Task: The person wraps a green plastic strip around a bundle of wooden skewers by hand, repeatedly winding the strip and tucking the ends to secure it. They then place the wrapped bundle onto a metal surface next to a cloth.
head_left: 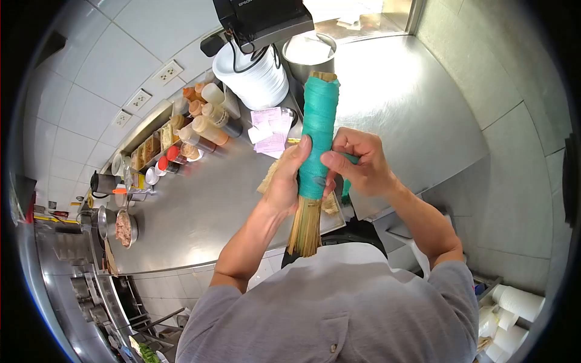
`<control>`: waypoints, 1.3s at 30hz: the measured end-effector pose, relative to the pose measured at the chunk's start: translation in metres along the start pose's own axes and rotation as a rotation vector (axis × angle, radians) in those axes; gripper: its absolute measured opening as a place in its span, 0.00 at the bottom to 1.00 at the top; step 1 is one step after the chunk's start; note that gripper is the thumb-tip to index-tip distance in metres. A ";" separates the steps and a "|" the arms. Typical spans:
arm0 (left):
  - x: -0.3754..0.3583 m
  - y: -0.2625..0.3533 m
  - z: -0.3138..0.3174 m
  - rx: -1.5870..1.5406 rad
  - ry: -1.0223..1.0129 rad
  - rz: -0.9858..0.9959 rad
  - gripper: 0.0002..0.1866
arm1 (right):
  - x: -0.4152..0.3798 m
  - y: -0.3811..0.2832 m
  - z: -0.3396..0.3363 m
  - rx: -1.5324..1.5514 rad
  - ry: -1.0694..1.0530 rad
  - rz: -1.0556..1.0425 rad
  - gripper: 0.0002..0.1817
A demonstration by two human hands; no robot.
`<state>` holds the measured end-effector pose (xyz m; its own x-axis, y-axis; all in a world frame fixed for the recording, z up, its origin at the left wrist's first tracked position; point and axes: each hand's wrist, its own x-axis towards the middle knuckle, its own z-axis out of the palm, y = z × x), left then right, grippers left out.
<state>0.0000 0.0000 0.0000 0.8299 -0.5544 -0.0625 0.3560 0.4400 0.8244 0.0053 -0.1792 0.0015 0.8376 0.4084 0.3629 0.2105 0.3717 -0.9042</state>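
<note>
A bamboo brush [319, 130], its handle wrapped in green cloth-like strip, stands nearly upright in front of my chest. Stiff straw-coloured bristles [305, 227] fan out at its lower end. My left hand [284, 181] is closed round the lower part of the wrapped handle, thumb lying along the side. On the other side, my right hand [362, 162] pinches a loose length of the green strip [346, 190] close against the handle. Behind my hands, a board with pale, crumbly-looking pieces [330, 204] is partly hidden.
The steel counter [193, 224] carries sauce bottles [209, 130], pink slips [271, 128], stacked white plates [257, 75] and a metal pot [310, 54]. A black Epson printer [263, 21] stands behind. At left sits a bowl of meat [126, 230]; white containers [517, 302] are at lower right.
</note>
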 end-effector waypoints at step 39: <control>-0.006 -0.020 -0.016 1.095 0.246 0.301 0.32 | -0.003 0.043 -0.012 0.156 0.199 0.278 0.20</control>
<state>-0.0052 0.0058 -0.0256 0.9216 -0.3262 0.2105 -0.3322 -0.3822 0.8623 0.0179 -0.1741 -0.0409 0.9368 0.3473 0.0433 -0.1055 0.3982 -0.9112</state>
